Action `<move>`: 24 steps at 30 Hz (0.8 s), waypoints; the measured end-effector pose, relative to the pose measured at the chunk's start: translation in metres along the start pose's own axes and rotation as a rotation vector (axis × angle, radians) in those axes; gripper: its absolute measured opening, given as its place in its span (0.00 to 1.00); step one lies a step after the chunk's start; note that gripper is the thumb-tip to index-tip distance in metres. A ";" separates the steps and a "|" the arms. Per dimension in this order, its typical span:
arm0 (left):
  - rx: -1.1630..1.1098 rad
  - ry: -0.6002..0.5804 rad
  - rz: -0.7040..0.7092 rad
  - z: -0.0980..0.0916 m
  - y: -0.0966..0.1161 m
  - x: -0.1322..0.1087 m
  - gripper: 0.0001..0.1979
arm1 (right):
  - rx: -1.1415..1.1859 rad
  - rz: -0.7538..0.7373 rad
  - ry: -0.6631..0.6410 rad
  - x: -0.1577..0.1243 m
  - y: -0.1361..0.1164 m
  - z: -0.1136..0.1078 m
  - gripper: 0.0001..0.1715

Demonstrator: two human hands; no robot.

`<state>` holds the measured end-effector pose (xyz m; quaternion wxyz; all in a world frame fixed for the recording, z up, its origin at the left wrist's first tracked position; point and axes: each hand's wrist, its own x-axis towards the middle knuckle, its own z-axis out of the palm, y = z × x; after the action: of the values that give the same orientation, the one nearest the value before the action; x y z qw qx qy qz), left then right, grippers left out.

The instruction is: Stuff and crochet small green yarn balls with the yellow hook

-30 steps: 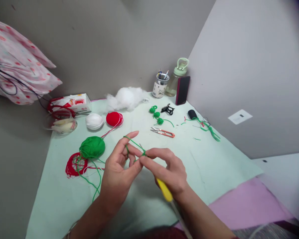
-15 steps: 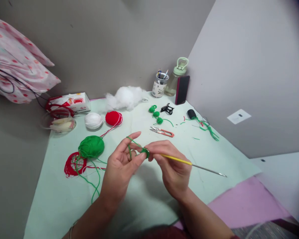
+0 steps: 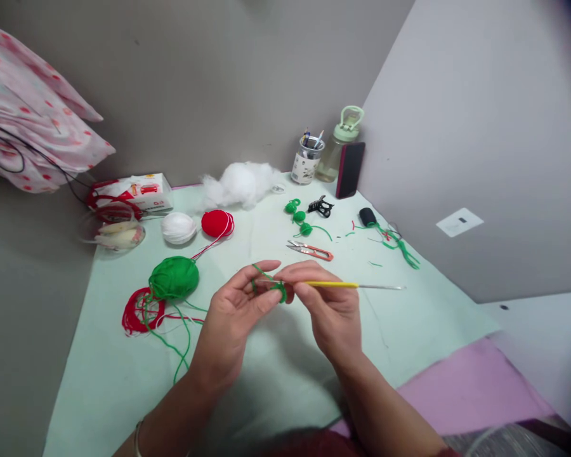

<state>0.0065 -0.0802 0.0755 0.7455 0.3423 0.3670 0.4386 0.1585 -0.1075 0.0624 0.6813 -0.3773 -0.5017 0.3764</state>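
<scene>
Between my fingertips is a small green crocheted piece [image 3: 280,291], partly covered by them. My left hand [image 3: 238,311] pinches its left side, and green yarn loops over the raised index finger. A crochet hook with a yellow handle [image 3: 330,285] lies in my right hand [image 3: 330,311], nearly level, its rear metal end pointing right. The hook's front tip reaches past the green piece toward my left fingers. Loose green strands run near my left wrist from the green yarn ball [image 3: 175,278].
Orange-handled snips [image 3: 310,250] lie beyond my hands, near small green crocheted balls [image 3: 299,217] and a black clip [image 3: 320,206]. White yarn [image 3: 178,228], red yarn [image 3: 217,224] and fluffy stuffing [image 3: 242,184] sit back left. A phone [image 3: 350,169] leans upright by a bottle [image 3: 332,152].
The hook has swung from a downward slant to nearly level, and its front tip now shows left of the green piece. My left index finger has lowered and shifted right.
</scene>
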 end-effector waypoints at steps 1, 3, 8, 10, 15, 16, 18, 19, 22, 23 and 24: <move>0.021 -0.002 0.008 0.000 -0.001 -0.001 0.17 | 0.000 0.000 0.002 0.000 0.001 0.000 0.08; 0.039 0.007 0.024 0.000 -0.001 -0.002 0.19 | 0.033 0.026 0.011 -0.001 0.002 -0.002 0.08; 0.055 0.022 0.048 -0.001 0.004 -0.003 0.17 | 0.160 0.096 0.006 0.001 0.000 -0.006 0.10; 0.065 0.022 0.048 -0.001 0.005 -0.003 0.16 | 0.162 0.094 0.005 0.001 -0.001 -0.006 0.10; 0.129 0.040 0.095 -0.002 0.002 -0.003 0.16 | -0.094 -0.071 0.008 -0.007 -0.005 -0.008 0.13; 0.151 0.048 0.110 -0.002 0.002 -0.003 0.16 | -0.169 -0.132 -0.004 -0.008 -0.005 -0.008 0.13; 0.198 0.064 0.131 -0.001 0.000 -0.002 0.16 | -0.307 -0.256 -0.062 -0.010 -0.005 -0.009 0.15; 0.217 0.069 0.140 -0.001 0.000 -0.002 0.16 | -0.362 -0.311 -0.094 -0.010 -0.004 -0.009 0.16; 0.229 0.081 0.156 0.000 0.000 -0.002 0.17 | -0.501 -0.437 -0.151 -0.010 -0.002 -0.009 0.18; 0.207 0.080 0.151 0.001 0.000 -0.003 0.18 | -0.557 -0.467 -0.149 -0.010 -0.001 -0.009 0.18; 0.166 0.070 0.129 0.001 0.001 -0.003 0.19 | -0.609 -0.485 -0.141 -0.012 0.000 -0.009 0.19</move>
<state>0.0060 -0.0827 0.0774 0.6714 0.4102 0.4051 0.4656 0.1643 -0.1192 0.0559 0.5710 -0.4059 -0.7107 0.0634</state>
